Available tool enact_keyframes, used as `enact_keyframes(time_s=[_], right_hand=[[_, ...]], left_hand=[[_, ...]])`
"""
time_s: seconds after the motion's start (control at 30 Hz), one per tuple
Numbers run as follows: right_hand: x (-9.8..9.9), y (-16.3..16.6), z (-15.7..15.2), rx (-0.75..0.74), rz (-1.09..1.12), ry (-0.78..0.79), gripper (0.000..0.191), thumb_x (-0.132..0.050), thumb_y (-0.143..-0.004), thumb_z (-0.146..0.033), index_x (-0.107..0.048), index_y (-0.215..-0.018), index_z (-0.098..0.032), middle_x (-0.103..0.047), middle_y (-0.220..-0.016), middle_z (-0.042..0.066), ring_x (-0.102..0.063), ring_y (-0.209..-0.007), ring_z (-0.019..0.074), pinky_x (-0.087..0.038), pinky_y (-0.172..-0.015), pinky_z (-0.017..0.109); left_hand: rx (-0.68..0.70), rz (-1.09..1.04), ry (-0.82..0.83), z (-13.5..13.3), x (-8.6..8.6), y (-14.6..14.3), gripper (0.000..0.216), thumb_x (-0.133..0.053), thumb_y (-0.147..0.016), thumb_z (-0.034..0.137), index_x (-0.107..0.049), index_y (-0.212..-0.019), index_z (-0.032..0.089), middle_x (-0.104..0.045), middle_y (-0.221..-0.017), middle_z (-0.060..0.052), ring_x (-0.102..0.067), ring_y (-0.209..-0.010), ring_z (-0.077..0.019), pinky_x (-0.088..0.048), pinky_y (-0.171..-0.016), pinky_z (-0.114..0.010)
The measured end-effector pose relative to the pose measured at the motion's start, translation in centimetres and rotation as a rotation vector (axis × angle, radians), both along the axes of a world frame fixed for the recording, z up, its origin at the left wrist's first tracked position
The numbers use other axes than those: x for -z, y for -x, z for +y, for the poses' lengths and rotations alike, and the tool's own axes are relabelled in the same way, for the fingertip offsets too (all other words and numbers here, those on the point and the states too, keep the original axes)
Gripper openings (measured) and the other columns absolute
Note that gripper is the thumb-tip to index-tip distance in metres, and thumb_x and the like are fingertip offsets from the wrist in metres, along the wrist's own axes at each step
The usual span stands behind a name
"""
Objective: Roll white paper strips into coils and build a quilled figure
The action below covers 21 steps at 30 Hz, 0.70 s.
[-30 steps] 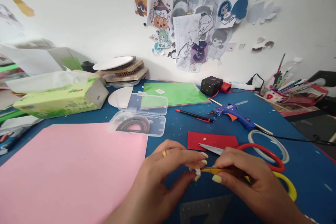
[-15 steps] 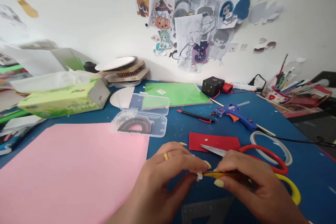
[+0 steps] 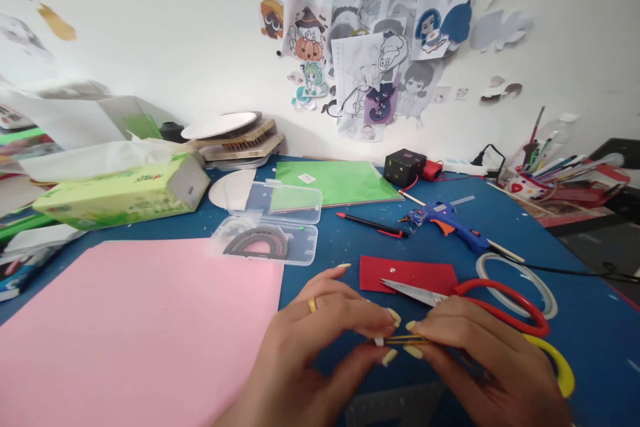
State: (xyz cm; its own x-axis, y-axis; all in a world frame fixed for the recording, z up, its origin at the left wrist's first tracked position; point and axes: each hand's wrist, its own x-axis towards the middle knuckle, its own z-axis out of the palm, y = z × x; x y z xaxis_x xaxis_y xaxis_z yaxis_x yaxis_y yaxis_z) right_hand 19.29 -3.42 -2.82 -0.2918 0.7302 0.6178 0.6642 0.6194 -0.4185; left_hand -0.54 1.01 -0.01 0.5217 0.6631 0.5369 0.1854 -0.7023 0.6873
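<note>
In front of me, both hands meet over the blue table. My left hand [image 3: 320,337] is closed in a pinch around a small white piece [image 3: 379,341], and its upper fingers are raised. A thin yellow strip [image 3: 400,340] runs from that white piece into my right hand [image 3: 493,357], which pinches it between thumb and fingers. Two thin yellow edges show with a narrow gap between them; the rest of the strip is hidden. Red-handled scissors [image 3: 523,313] lie just beyond my right hand, blades across a red paper rectangle [image 3: 370,273]. A yellow loop [image 3: 563,367] lies beside that hand.
Pink paper [image 3: 140,320] covers the left. A clear plastic case [image 3: 310,250] holds a protractor [image 3: 255,240]. Farther back lie green paper [image 3: 335,180], a pen [image 3: 373,223] and a blue glue gun [image 3: 450,223]. At right is a tape roll [image 3: 550,303]; a clear ruler [image 3: 395,407] sits in front.
The yellow strip, seen before as one piece, now shows two separate edges. My right fingers and thumb have shifted closer to the white piece. My left thumb tip has come into view.
</note>
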Motion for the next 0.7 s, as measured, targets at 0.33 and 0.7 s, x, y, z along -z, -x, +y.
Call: enact_keyframes(time_s=[0.33, 0.7], right_hand=[[-0.47, -0.17, -0.23, 0.03, -0.018, -0.025, 0.016, -0.056, -0.074, -0.008, -0.056, -0.086, -0.019, -0.061, -0.072, -0.001, -0.059, -0.067, 0.0074, -0.048, -0.064, 0.014], [-0.09, -0.09, -0.08, -0.011, 0.0, -0.031, 0.019, -0.057, -0.074, -0.006, -0.056, -0.088, -0.018, -0.061, -0.074, 0.0, -0.058, -0.069, 0.0083, -0.047, -0.064, 0.015]], left_hand=[[0.036, -0.013, -0.096, 0.05, -0.03, -0.01, 0.029, -0.064, -0.07, 0.004, -0.058, -0.092, 0.021, -0.069, -0.083, 0.002, -0.061, -0.081, -0.0116, -0.045, -0.082, -0.019], [0.036, 0.011, -0.142, 0.02, 0.45, 0.29, 0.024, -0.062, -0.073, 0.006, -0.057, -0.093, 0.019, -0.068, -0.084, 0.002, -0.063, -0.078, -0.0102, -0.04, -0.093, -0.023]])
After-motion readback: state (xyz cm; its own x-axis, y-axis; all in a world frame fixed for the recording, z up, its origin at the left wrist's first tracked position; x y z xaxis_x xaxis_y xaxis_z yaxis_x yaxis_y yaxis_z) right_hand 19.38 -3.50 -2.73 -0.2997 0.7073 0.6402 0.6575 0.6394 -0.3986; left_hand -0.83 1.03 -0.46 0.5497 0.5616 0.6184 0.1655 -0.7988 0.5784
